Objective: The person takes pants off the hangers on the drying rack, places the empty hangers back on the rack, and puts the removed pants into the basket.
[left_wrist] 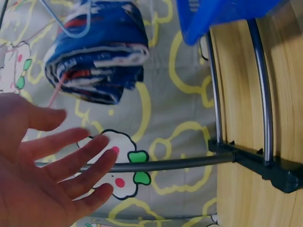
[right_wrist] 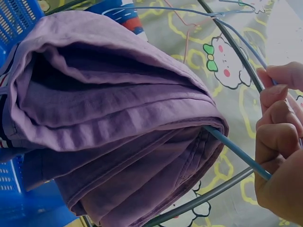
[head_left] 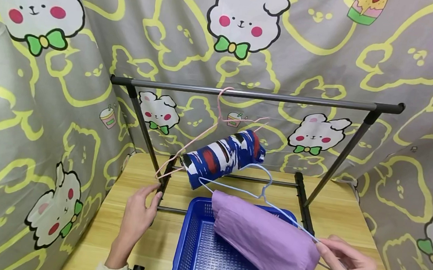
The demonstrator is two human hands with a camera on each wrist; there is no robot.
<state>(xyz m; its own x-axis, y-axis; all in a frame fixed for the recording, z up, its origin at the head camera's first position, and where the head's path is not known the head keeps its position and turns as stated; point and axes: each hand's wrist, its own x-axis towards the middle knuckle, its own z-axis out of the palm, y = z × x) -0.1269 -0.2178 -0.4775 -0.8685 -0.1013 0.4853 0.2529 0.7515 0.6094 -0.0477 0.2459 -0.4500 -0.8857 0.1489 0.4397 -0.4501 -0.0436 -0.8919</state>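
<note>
My right hand [head_left: 353, 268] pinches one end of a light blue hanger [head_left: 287, 217], with the fingers curled around its wire in the right wrist view. A folded purple cloth [head_left: 264, 243] drapes over the hanger's lower bar, above the basket. The blue hook points away from me. My left hand [head_left: 138, 215] has its fingers spread and holds nothing. It is just below the left corner of a pink hanger [head_left: 196, 140], which hangs by its hook on the rack's top rail [head_left: 303, 100]. Over the pink hanger's bar lies a folded blue, white and red patterned cloth [head_left: 218, 157].
A blue plastic basket [head_left: 186, 237] stands on the wooden table [head_left: 114, 203] between my hands. The rack's dark feet [head_left: 304, 201] and lower bars are behind it. Patterned grey curtains [head_left: 311, 65] enclose the back and both sides.
</note>
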